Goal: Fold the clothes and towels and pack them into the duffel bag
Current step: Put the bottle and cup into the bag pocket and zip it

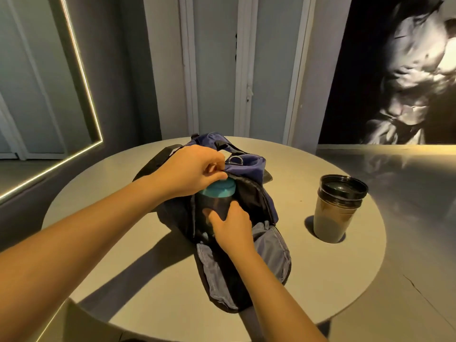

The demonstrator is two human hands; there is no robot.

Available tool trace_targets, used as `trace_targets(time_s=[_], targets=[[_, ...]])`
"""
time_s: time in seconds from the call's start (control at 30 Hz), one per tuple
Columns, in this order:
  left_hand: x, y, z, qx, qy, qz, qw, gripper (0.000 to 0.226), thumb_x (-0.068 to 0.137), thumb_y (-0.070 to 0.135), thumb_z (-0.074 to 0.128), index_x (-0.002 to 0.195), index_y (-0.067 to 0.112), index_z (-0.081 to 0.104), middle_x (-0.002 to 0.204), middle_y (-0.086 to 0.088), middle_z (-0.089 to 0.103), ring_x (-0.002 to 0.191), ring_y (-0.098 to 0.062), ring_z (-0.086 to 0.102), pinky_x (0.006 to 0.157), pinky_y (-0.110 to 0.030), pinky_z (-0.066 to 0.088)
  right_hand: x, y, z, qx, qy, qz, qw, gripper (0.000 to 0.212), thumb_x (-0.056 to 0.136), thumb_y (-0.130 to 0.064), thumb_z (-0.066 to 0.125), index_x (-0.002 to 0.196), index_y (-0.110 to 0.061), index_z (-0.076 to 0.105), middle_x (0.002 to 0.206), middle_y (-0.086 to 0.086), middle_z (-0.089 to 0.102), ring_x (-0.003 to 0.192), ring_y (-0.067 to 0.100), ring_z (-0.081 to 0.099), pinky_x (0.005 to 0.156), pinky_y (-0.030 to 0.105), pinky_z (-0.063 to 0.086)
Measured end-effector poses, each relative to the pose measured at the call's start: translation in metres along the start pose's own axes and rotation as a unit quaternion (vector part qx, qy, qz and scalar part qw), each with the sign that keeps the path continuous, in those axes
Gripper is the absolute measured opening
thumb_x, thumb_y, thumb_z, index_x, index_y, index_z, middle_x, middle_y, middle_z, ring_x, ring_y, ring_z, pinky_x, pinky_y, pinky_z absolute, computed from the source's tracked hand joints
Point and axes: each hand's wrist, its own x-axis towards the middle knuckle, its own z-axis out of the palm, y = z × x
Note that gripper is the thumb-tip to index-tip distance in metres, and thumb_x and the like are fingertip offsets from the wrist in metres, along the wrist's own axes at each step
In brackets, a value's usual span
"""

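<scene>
The duffel bag (256,169) lies in the middle of the round table (123,188), lengthwise away from the person. Its near end reaches close to the table's front edge. Its end flap (274,250) is folded open toward the person, grey lining up.

The left hand (195,169) pinches the rim of the bag's opening at its far side, just above a teal-lidded bottle (218,191). The bottle lies in the mouth of the bag, and the right hand (232,225) grips its dark body with curled fingers.

A dark lidded cup (338,208) stands upright to the right, well apart from the bag and back from the table's right rim. A wide band of tabletop shows left of the bag, and a narrower one between bag and cup.
</scene>
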Motion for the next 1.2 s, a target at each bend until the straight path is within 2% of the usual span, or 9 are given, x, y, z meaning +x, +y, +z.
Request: trace_targets(time_s=[0.13,0.4,0.47,0.57,0.67,0.77,0.9,1.03,1.2], targets=[[-0.004,-0.004,0.004,0.019,0.007,0.007,1.000,0.018,0.093,0.048,0.067,0.095,0.031,0.063,0.087,0.013,0.060,0.076,-0.004,0.053,0.066,-0.015,0.037,-0.011,0.007,0.003,-0.032,-0.005,-0.014,0.999,0.052,0.088,-0.053,0.068,0.118,-0.013,0.052,0.114,0.004,0.060,0.105,0.027,0.059,0.084,0.040,0.050],[-0.016,-0.001,0.006,-0.020,0.056,0.076,0.995,0.015,0.090,0.032,0.075,0.098,0.020,0.070,0.095,0.006,0.068,0.084,-0.010,0.059,0.075,-0.028,0.055,-0.011,0.001,0.012,-0.213,-0.027,-0.047,0.975,0.024,0.103,-0.023,0.052,0.119,-0.006,0.053,0.120,0.013,0.059,0.109,0.033,0.062,0.090,0.041,0.051],[-0.013,-0.004,0.009,0.024,0.043,0.083,0.995,0.026,0.088,0.044,0.074,0.103,0.024,0.068,0.105,0.006,0.064,0.095,-0.009,0.053,0.083,-0.031,0.053,-0.009,0.001,0.011,-0.212,-0.025,-0.053,0.975,0.025,0.103,-0.024,0.052,0.121,-0.006,0.052,0.120,0.013,0.059,0.109,0.033,0.063,0.090,0.042,0.052],[-0.015,-0.012,0.019,0.106,-0.005,0.106,0.989,0.063,0.083,0.069,0.066,0.132,0.030,0.057,0.138,0.004,0.055,0.126,-0.017,0.046,0.108,-0.038,0.037,-0.011,0.007,0.007,-0.178,-0.044,-0.059,0.981,0.035,0.102,-0.035,0.056,0.125,-0.009,0.049,0.121,0.011,0.056,0.109,0.033,0.060,0.088,0.042,0.050],[-0.024,-0.027,0.034,0.148,-0.033,0.119,0.981,0.076,0.087,0.066,0.063,0.151,0.033,0.039,0.152,0.002,0.047,0.139,-0.021,0.042,0.115,-0.042,0.036,-0.020,0.020,0.001,-0.148,-0.064,-0.093,0.982,0.037,0.101,-0.045,0.055,0.120,-0.015,0.046,0.119,0.007,0.051,0.107,0.029,0.056,0.085,0.039,0.047],[-0.032,-0.038,0.043,0.096,-0.016,0.090,0.991,0.075,0.091,0.058,0.059,0.156,0.030,0.034,0.157,0.000,0.042,0.143,-0.023,0.041,0.116,-0.046,0.040,-0.033,0.040,-0.004,-0.230,-0.077,-0.159,0.957,0.032,0.105,-0.047,0.045,0.118,-0.019,0.052,0.117,0.002,0.056,0.108,0.025,0.053,0.093,0.039,0.045],[-0.038,-0.037,0.051,0.042,0.015,0.083,0.996,0.070,0.092,0.041,0.069,0.153,0.023,0.042,0.157,-0.001,0.042,0.143,-0.022,0.041,0.117,-0.040,0.038,-0.042,0.062,-0.006,-0.294,-0.089,-0.214,0.927,0.041,0.108,-0.042,0.036,0.141,-0.024,0.052,0.142,-0.004,0.052,0.133,0.020,0.046,0.109,0.038,0.038],[-0.041,-0.039,0.061,0.071,0.046,0.070,0.994,0.064,0.091,0.030,0.073,0.149,0.017,0.048,0.156,-0.008,0.043,0.142,-0.028,0.043,0.115,-0.043,0.040,-0.040,0.061,-0.008,-0.296,-0.096,-0.215,0.926,0.043,0.109,-0.039,0.033,0.147,-0.024,0.048,0.148,-0.003,0.049,0.139,0.020,0.041,0.112,0.037,0.035],[-0.042,-0.036,0.074,0.131,0.080,0.073,0.985,0.055,0.095,0.035,0.064,0.144,0.013,0.053,0.160,-0.014,0.038,0.147,-0.035,0.037,0.113,-0.053,0.043,-0.038,0.060,-0.013,-0.283,-0.101,-0.215,0.929,0.044,0.110,-0.038,0.033,0.151,-0.024,0.045,0.154,-0.003,0.045,0.144,0.018,0.036,0.115,0.036,0.031]])
